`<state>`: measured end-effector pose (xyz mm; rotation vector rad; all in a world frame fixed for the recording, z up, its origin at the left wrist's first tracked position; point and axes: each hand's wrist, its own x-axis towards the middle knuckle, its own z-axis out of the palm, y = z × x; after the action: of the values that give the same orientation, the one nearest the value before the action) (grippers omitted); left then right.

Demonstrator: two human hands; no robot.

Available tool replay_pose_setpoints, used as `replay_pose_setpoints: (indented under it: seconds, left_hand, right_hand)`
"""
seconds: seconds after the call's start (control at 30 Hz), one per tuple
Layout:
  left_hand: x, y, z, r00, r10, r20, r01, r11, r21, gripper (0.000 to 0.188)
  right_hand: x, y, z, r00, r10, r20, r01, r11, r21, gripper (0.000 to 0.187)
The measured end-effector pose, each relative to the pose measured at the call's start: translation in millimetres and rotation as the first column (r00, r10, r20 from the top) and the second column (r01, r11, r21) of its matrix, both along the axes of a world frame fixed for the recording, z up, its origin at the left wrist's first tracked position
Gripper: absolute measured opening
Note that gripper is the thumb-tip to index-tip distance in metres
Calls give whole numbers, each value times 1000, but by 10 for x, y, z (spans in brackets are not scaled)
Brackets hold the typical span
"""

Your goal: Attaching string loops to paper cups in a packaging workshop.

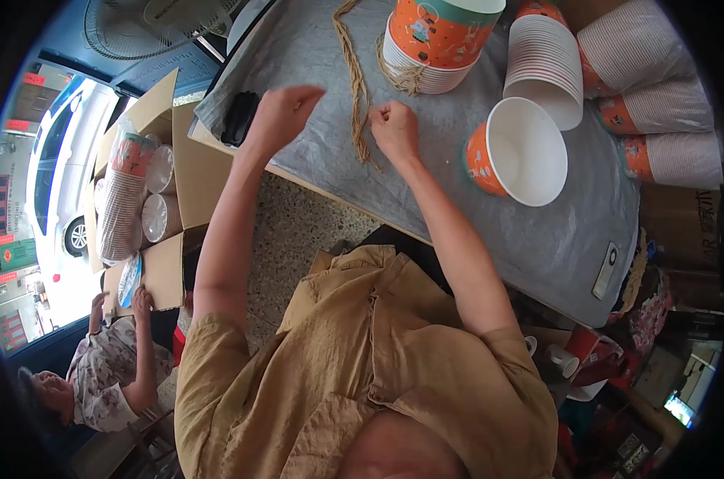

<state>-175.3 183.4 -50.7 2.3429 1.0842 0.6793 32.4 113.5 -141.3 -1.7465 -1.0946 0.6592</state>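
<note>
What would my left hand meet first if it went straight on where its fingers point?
Probably the long bundle of string to its right. Your left hand may be raised, though, so it could pass over.

I'm seeing strong daylight flooding in left of the pale-edged table covered in crinkled grey sheeting point(553, 247), washing out a white car point(59, 184) outside. Over the table, light is falling softly, shading the round orange-and-white paper tub point(529, 152) gently inside. Beyond the table's right end, things are sinking into dimness around a small, glowing screen point(679, 409). Above its left edge, the bare left hand point(284, 116) is blurring at the fingertips. Fisheye distortion is bending edges toward a blackening rim.
</note>
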Motion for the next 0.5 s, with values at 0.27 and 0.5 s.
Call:
replay_pose_setpoints:
  seconds: [0.27, 0.5]
  left_hand:
    - [831, 682, -865, 990, 77, -117, -43, 962, 269, 47]
    - [839, 715, -1114, 964, 177, -201, -90, 921, 380, 60]
  right_hand:
    - [-90, 124, 48, 995, -7, 101, 25, 983, -183, 18]
    - [84, 60, 216, 854, -26, -519, -80, 980, -181, 7]
